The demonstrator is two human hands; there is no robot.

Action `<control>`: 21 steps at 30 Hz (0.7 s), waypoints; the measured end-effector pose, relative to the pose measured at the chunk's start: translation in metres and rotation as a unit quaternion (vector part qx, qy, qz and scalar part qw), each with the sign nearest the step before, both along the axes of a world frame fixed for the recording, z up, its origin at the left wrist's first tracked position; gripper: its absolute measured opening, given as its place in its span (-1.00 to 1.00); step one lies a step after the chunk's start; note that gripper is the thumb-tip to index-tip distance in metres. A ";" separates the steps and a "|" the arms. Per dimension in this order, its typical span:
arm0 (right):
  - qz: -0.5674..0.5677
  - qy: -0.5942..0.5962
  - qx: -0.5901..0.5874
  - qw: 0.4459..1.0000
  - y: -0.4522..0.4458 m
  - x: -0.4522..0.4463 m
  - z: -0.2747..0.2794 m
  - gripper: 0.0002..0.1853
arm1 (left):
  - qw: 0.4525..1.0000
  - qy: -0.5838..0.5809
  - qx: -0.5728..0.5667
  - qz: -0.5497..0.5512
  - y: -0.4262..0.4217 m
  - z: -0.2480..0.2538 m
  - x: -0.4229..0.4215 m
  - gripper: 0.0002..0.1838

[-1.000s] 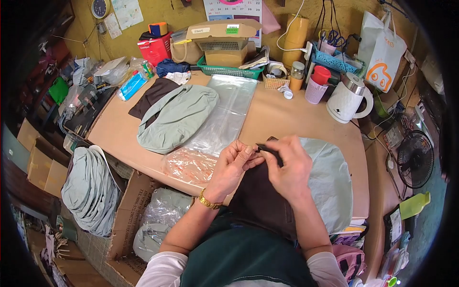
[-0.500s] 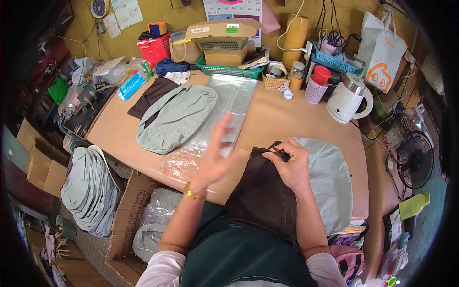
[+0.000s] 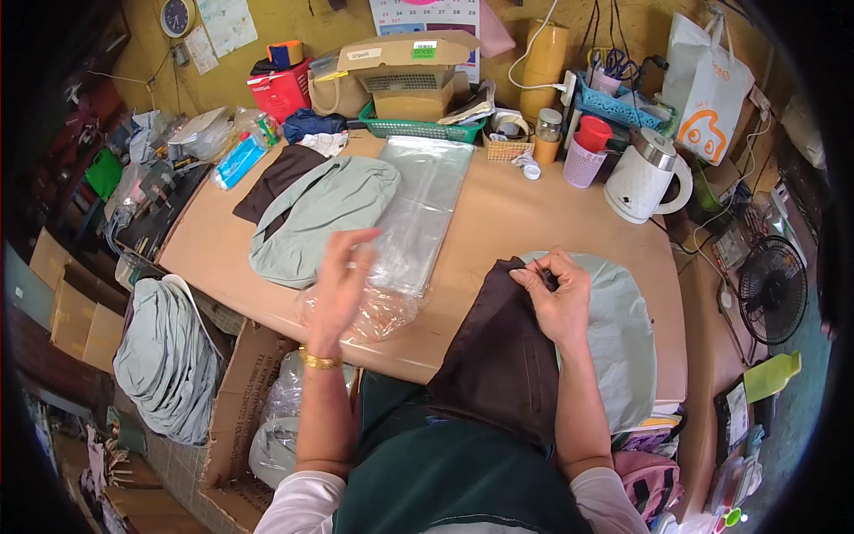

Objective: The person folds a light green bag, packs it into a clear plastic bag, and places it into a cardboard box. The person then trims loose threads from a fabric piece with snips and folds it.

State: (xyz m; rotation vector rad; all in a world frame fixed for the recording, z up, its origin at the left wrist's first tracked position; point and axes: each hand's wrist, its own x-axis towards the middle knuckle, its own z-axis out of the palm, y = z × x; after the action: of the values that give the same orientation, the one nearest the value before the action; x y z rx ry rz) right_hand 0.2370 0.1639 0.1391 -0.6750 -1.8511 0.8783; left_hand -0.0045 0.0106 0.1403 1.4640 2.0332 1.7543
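The right hand [image 3: 559,289] pinches the far corner of a dark brown stitched cloth piece [image 3: 489,356] at the tan tabletop's [image 3: 498,209] near edge, while the left hand [image 3: 342,289], blurred fingers spread, hovers leftward near a pale grey-green oval cloth piece [image 3: 351,196].

The held brown cloth [image 3: 494,356] looks matt, the clear plastic bags [image 3: 431,191] glossy.

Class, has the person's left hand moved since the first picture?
Yes: in view, the left hand moved left, from straight below the green plastic basket to mostly beyond its left end.
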 end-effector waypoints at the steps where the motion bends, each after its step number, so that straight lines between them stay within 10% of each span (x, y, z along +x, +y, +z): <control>1: 0.004 0.001 0.011 1.000 -0.003 -0.003 0.001 -0.81 | 0.999 -0.021 -0.005 -0.044 0.008 0.003 0.018 -0.68; 6: 0.008 -0.013 0.035 0.999 -0.012 -0.008 0.005 -0.82 | 0.971 -0.084 -0.103 -0.197 0.043 0.006 0.072 -0.82; 16: 0.021 -0.031 -0.012 0.999 -0.014 -0.006 0.008 -0.79 | 0.982 -0.037 -0.113 -0.147 0.031 -0.003 0.051 -0.78; 19: 0.025 -0.045 0.005 0.999 -0.012 -0.010 0.002 -0.80 | 0.928 -0.282 -0.036 -0.240 0.032 -0.013 0.056 -0.82; 21: 0.007 -0.052 0.044 0.998 -0.014 -0.012 0.005 -0.80 | 0.787 -0.512 0.010 -0.344 0.035 -0.017 0.060 -0.85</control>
State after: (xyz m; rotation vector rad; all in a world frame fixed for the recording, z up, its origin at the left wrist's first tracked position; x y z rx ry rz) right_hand 0.2251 0.1499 0.1444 -0.6647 -1.9776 0.7775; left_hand 0.0552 0.0453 0.1232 0.7340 0.7800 1.6201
